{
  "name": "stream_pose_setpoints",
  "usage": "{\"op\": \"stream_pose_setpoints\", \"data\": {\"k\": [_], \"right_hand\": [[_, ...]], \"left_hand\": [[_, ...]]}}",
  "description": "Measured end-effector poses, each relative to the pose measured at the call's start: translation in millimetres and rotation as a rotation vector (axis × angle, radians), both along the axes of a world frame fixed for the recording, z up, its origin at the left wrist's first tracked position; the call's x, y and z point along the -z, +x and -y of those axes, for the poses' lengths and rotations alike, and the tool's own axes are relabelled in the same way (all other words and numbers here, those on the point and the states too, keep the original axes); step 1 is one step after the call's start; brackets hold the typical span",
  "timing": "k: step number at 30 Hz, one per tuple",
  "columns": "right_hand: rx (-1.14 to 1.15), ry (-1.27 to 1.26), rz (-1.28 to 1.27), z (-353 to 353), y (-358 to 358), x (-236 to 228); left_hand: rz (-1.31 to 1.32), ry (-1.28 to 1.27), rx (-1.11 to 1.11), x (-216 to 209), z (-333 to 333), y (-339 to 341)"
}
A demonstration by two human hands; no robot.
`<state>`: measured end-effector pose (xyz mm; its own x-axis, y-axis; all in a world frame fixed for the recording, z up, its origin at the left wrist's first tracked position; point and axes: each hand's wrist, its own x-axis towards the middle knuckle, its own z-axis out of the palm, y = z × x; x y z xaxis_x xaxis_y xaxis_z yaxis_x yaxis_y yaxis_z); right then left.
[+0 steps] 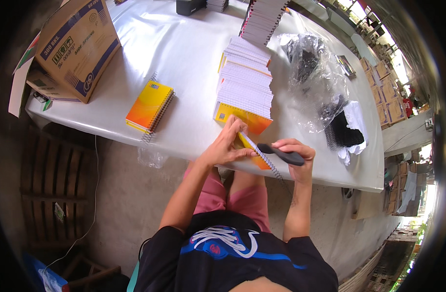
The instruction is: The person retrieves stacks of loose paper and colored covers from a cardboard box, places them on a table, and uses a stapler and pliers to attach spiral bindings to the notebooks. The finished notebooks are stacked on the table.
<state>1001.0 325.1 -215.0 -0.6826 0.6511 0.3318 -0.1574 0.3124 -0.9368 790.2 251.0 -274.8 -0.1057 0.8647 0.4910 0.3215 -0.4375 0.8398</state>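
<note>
Close to the table's near edge, my left hand [225, 147] pinches a small yellow-and-orange notebook [263, 162], tilted with its page edges showing. A thin dark wire coil [275, 171] runs along the notebook's spine, its loose end sticking out toward me. My right hand [303, 158] is wrapped around a black rounded hand tool [290, 156], whose narrower end meets the coil side of the notebook. Just beyond my left hand lies a long row of unbound notebook blocks [245, 80] with a yellow-orange cover [252, 121] at the front.
Coil-bound yellow-orange notebooks [150, 107] are stacked to the left, wire ends protruding. A large cardboard box [79, 53] stands at the far left. Clear plastic [310, 92] and a bundle of black coils [342, 131] lie on the right of the white-covered table [184, 63].
</note>
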Motion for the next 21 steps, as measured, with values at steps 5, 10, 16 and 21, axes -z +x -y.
{"op": "stream_pose_setpoints", "data": {"k": [5,10,16,21], "right_hand": [[0.118,-0.041,-0.165,5,-1,0],[0.394,0.191,0.225,0,13,-23],[0.635,0.683,0.780,-36,50,-13],[0.595,0.694,0.668,-27,25,-35]], "left_hand": [[0.018,-0.044,0.035,-1,0,-1],[-0.057,0.046,-0.032,-5,2,3],[-0.053,0.079,-0.232,1,2,7],[-0.039,0.126,-0.330,3,-5,16]]}}
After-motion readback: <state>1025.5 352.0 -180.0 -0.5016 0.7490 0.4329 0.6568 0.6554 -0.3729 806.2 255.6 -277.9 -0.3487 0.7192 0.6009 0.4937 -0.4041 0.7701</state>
